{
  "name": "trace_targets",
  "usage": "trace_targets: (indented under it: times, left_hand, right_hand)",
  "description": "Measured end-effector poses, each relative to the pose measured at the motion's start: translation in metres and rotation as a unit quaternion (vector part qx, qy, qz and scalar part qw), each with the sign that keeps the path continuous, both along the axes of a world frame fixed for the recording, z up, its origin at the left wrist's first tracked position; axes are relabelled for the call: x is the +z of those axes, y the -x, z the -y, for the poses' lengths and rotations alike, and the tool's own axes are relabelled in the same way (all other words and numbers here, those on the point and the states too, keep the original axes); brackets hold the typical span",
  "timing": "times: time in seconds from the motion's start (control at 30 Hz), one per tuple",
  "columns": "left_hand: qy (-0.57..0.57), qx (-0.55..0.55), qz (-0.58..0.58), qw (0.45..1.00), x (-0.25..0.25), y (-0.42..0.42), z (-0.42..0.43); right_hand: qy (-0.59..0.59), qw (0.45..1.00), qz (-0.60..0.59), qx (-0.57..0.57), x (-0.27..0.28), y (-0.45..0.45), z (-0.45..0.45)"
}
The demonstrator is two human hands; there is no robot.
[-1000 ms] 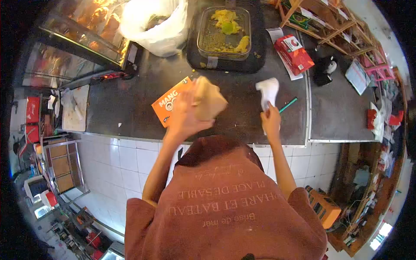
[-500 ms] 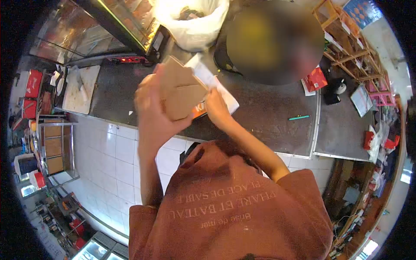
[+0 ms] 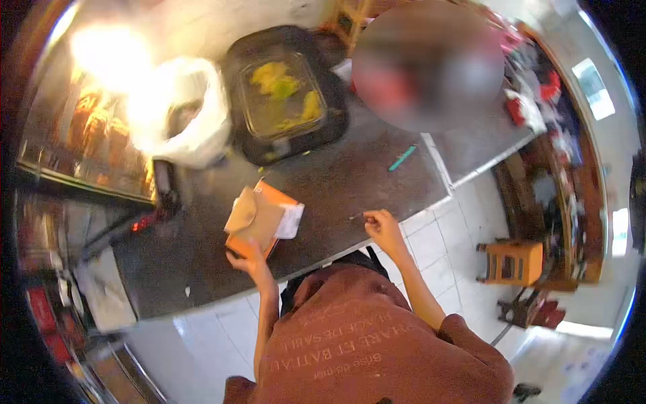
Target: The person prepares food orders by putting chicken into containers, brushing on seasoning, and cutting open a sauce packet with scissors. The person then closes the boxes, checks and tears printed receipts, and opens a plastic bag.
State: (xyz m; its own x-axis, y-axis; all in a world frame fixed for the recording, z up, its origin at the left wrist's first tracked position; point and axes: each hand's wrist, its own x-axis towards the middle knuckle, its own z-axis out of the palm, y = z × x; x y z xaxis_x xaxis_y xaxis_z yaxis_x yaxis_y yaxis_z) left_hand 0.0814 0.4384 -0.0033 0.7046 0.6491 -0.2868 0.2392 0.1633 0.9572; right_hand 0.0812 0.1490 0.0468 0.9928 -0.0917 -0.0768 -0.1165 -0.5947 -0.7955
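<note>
My left hand (image 3: 252, 261) grips the lower edge of an orange card (image 3: 274, 194), thumb on top and fingers at the side. A folded brown cardboard piece (image 3: 261, 217) lies over the card, and a white paper (image 3: 289, 222) sticks out at its right. My right hand (image 3: 385, 229) is over the front edge of the dark counter, apart from these things, its fingers curled with nothing visible in them. A green pen (image 3: 402, 158) lies on the counter beyond it.
On the dark counter (image 3: 330, 195) stand a black tray (image 3: 336, 101) with a glass dish (image 3: 259, 128) of yellow food and a white plastic bag (image 3: 212, 128). A cutting board (image 3: 104, 289) lies left. An orange stool (image 3: 525, 262) stands right. A blurred patch hides the upper right.
The view has turned and shifted. My right hand has let go of the white paper and moved away to the right. My left hand has moved down to the stack's lower edge.
</note>
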Motion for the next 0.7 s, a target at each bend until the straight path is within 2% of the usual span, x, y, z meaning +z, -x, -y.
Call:
trace_targets:
  times: [0.03, 0.1, 0.13, 0.17, 0.23, 0.27, 0.3, 0.33, 0.37, 0.43, 0.5, 0.53, 0.6, 0.63, 0.67, 0.7]
  left_hand:
    - [0.064, -0.014, 0.044, 0.997, 0.002, 0.003, 0.006]
    - [-0.030, 0.015, 0.018, 0.999, -0.016, -0.005, 0.003]
    - [0.003, 0.013, 0.039, 0.999, -0.001, -0.009, 0.006]
    - [-0.053, 0.027, 0.010, 0.998, -0.004, -0.004, 0.002]
    - [-0.249, 0.051, -0.041, 0.966, 0.009, -0.004, 0.003]
    - [-0.399, 0.104, -0.034, 0.910, 0.014, -0.004, 0.004]
    - [-0.510, 0.118, 0.020, 0.852, 0.016, -0.001, 0.006]
    - [-0.542, 0.142, 0.071, 0.825, 0.038, 0.001, 0.025]
    - [-0.551, 0.110, 0.137, 0.816, 0.041, 0.003, 0.037]
    - [-0.336, 0.004, 0.277, 0.900, 0.075, 0.007, 0.100]
    - [-0.324, -0.135, 0.147, 0.925, 0.104, 0.018, 0.174]
    - [-0.318, -0.202, 0.083, 0.923, 0.113, 0.021, 0.211]
    - [-0.335, -0.323, 0.284, 0.838, 0.081, 0.021, 0.284]
    - [-0.342, -0.404, 0.257, 0.809, 0.081, 0.027, 0.327]
    - [-0.152, -0.482, 0.193, 0.841, 0.097, 0.046, 0.377]
    - [-0.105, -0.539, 0.125, 0.827, 0.093, 0.056, 0.413]
  right_hand:
    - [0.011, 0.998, 0.030, -0.045, -0.002, 0.012, 0.006]
    - [-0.003, 0.994, 0.007, -0.107, -0.005, 0.031, 0.023]
    - [-0.026, 0.990, -0.002, -0.139, -0.006, 0.038, 0.032]
    - [-0.060, 0.985, 0.039, -0.154, -0.016, 0.047, 0.041]
    - [-0.093, 0.980, 0.037, -0.170, -0.004, 0.058, 0.059]
    - [-0.076, 0.979, 0.042, -0.186, -0.005, 0.065, 0.071]
    - [-0.091, 0.974, 0.065, -0.199, -0.004, 0.073, 0.084]
    - [-0.105, 0.968, 0.088, -0.211, -0.002, 0.081, 0.099]
    - [-0.116, 0.961, 0.112, -0.223, 0.001, 0.090, 0.116]
    - [-0.149, 0.947, 0.127, -0.257, 0.006, 0.112, 0.152]
    - [-0.162, 0.939, 0.134, -0.272, 0.005, 0.137, 0.195]
    - [-0.153, 0.935, 0.129, -0.292, 0.015, 0.149, 0.215]
    - [-0.175, 0.921, 0.158, -0.311, 0.017, 0.171, 0.258]
    - [-0.186, 0.914, 0.170, -0.318, 0.017, 0.182, 0.278]
    - [-0.184, 0.905, 0.181, -0.337, 0.016, 0.190, 0.297]
    - [-0.188, 0.901, 0.169, -0.353, 0.020, 0.197, 0.315]
